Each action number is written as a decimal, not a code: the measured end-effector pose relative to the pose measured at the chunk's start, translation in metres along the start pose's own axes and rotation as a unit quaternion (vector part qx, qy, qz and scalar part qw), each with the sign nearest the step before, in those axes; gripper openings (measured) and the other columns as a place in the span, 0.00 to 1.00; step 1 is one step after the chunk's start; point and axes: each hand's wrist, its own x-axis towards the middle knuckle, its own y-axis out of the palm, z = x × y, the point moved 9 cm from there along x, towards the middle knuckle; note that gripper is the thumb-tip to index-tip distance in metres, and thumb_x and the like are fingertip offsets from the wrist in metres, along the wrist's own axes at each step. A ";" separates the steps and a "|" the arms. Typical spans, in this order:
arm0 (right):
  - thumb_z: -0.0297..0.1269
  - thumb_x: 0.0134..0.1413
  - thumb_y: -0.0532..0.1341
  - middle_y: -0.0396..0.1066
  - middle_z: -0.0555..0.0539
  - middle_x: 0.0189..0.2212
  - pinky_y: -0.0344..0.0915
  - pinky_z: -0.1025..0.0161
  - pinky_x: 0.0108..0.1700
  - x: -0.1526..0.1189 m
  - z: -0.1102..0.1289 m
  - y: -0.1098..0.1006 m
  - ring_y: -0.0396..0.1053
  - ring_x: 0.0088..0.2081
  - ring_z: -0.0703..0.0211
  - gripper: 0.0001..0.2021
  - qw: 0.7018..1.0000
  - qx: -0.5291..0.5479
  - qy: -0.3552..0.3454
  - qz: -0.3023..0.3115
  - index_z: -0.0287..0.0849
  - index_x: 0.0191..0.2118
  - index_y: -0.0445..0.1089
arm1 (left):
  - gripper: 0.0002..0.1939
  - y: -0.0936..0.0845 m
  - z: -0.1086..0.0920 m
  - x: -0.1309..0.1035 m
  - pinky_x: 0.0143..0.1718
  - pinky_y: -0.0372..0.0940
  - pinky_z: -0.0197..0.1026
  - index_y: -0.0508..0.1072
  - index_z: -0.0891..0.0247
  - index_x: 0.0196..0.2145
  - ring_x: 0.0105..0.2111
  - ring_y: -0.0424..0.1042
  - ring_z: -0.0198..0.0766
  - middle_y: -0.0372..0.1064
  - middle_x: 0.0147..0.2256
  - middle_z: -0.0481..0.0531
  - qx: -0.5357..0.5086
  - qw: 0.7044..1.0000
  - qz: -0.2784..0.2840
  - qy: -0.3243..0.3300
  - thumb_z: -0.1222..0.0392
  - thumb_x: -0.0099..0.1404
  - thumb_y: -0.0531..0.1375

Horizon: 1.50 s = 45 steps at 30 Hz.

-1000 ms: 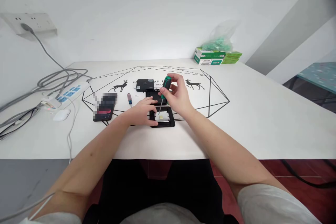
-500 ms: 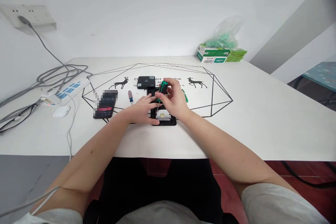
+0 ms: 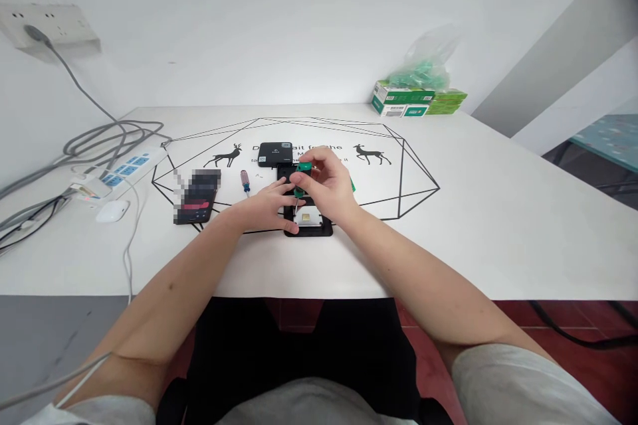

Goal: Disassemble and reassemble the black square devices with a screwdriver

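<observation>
A black device with a pale panel and a small gold square lies open on the table. My right hand grips a green and black screwdriver, whose shaft slants down to the left side of that panel. My left hand rests at the device's left edge, fingers spread, the thumb by its near corner. Just behind the device sits a flat black box with small labels. A second screwdriver with a clear reddish and blue handle lies left of it. Something green, partly hidden, shows behind my right hand.
On the left are a dark phone, partly pixelated, a white rounded case, and a power strip with tangled cables. Green and white boxes with a plastic bag on top stand against the wall. The white table has printed deer and lines.
My right hand has tipped the screwdriver's handle, so its end now faces me more. My left hand stays spread at the device. The whole view has shifted slightly.
</observation>
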 end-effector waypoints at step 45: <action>0.69 0.58 0.69 0.71 0.53 0.34 0.75 0.59 0.38 0.005 -0.019 0.016 0.72 0.33 0.61 0.26 0.948 0.274 0.156 0.040 0.51 0.41 0.69 | 0.41 0.003 0.007 0.008 0.75 0.53 0.61 0.76 0.46 0.69 0.76 0.51 0.65 0.54 0.77 0.55 0.017 1.000 0.006 0.001 0.37 0.62 0.76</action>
